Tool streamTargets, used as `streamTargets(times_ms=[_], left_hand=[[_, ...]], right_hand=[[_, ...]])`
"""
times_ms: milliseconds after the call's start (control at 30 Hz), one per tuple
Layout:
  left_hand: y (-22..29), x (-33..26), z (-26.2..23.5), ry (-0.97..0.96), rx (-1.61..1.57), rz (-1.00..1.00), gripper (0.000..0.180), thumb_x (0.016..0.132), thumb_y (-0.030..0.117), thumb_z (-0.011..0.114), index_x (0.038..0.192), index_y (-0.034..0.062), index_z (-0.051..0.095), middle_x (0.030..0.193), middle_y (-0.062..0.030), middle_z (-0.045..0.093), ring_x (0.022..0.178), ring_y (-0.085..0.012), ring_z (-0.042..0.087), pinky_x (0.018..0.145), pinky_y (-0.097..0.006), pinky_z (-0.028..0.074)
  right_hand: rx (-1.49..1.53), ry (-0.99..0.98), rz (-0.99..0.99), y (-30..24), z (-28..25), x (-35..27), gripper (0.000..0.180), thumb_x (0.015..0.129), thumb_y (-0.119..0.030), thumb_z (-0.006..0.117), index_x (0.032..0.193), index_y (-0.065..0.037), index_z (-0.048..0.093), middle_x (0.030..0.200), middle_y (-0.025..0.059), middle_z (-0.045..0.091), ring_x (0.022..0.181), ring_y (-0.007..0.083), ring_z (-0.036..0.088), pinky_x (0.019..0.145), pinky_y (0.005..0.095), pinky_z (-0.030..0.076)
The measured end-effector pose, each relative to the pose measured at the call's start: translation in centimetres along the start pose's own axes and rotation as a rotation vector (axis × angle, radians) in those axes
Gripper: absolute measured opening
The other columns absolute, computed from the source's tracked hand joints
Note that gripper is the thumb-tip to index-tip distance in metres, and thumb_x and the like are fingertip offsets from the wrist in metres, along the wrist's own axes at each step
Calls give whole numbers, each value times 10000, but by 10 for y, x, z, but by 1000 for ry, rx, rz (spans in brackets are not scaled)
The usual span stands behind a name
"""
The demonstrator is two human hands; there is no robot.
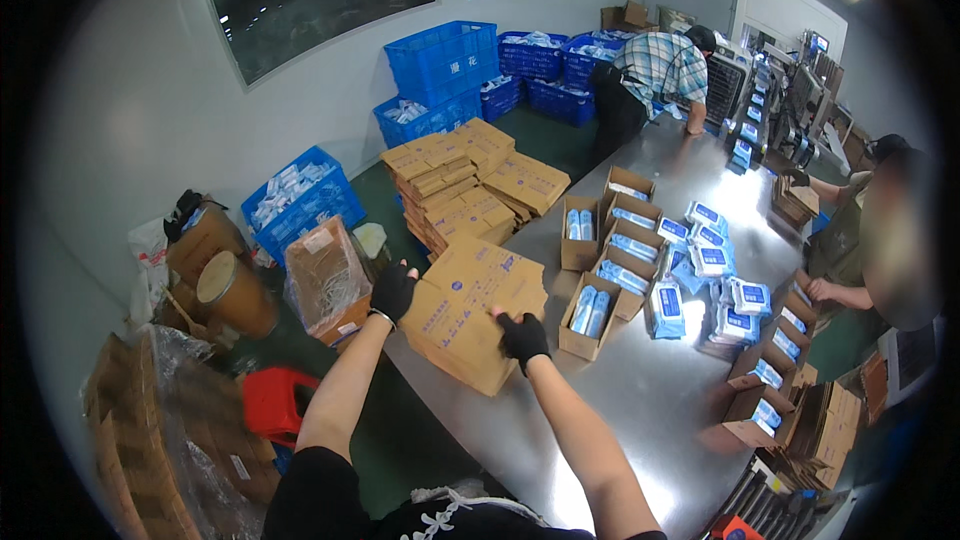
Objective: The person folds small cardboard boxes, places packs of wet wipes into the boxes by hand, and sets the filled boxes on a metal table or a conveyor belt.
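Note:
A stack of flattened cardboard boxes (pixel 462 315) lies at the left edge of the steel table (pixel 470 430), between my two hands. My left hand (pixel 393 292), in a black fingerless glove, grips the stack's left edge, thumb on top. On the opposite side my right hand (pixel 523 338), gloved the same way, clasps the right edge with its fingers partly hidden. Just beyond my right hand stands an open carton (pixel 580 348) holding blue-and-white wipe packs (pixel 590 312). More open cartons (pixel 628 248) with similar packs are lined up behind it.
Loose wipe packs (pixel 710 260) are piled mid-table. One person (pixel 660 65) leans over the far end; another (pixel 870 230) works at the right beside filled cartons (pixel 765 375). Flattened boxes (pixel 470 180), blue crates (pixel 300 200) and a red stool (pixel 275 403) stand to the left.

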State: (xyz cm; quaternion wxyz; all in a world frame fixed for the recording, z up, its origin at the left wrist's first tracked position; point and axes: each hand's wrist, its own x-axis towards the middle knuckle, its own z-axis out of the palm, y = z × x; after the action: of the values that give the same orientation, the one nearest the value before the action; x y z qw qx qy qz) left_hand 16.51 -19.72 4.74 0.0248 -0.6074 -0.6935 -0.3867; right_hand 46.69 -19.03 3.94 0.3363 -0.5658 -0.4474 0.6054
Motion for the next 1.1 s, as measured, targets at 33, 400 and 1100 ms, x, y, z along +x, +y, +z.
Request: streamTargets(times_ms=[33, 400, 1100], left_hand=[[-1, 5, 9, -19, 49, 55, 335, 895, 296, 598, 1042, 4, 672, 1060, -197, 646, 1019, -369, 592, 872, -446, 458], [230, -64, 5, -334, -965, 161, 104, 777, -9, 685, 842, 41, 621, 873, -78, 656, 859, -224, 626, 834, -368, 492], [347, -262, 156, -1403, -308, 779, 276, 837, 199, 497, 1082, 113, 591, 926, -136, 683, 817, -336, 673, 712, -475, 517]], right_hand=[[-200, 37, -110, 0, 3, 5, 468, 715, -422, 812, 713, -78, 494, 631, 52, 533, 532, 134, 536, 463, 313, 428], [400, 499, -294, 39, -188, -210, 420, 855, -167, 677, 1194, 51, 561, 1063, 58, 650, 943, 119, 596, 800, 272, 475], [-656, 1105, 8, 176, -241, -310, 392, 845, -410, 655, 1013, -56, 677, 757, 113, 671, 674, 215, 650, 596, 347, 488]])
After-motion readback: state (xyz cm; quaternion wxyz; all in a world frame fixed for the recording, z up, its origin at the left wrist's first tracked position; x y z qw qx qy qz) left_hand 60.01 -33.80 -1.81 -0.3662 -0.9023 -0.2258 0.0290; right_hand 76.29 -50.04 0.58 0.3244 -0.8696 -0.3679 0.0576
